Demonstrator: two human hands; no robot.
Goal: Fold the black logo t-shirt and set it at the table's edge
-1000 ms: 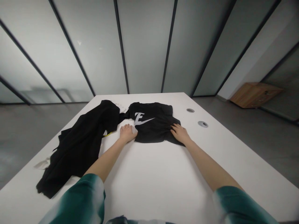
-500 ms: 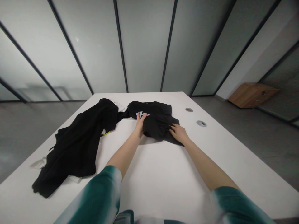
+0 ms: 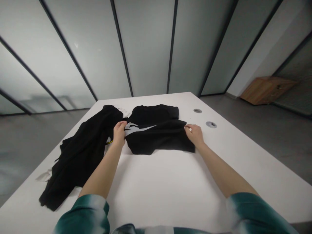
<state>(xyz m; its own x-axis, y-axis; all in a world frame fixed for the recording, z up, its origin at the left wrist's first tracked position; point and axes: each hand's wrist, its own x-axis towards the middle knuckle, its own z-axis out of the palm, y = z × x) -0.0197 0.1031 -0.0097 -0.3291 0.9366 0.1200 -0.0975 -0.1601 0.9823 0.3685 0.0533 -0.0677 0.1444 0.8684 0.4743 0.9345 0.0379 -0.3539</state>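
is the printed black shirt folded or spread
Spread wide but not flat: left hand and right hand pinch the shirt, whose print is distorted.

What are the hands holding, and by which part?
The black swoosh-print T-shirt, by opposite edges: left hand pinches the edge beside the pale print, right hand the other edge.

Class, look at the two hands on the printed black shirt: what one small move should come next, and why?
I would probably draw the left hand and right hand slightly apart to smooth the black shirt. Each hand grips one side, while the pale print looks distorted and the lower edge runs unevenly.
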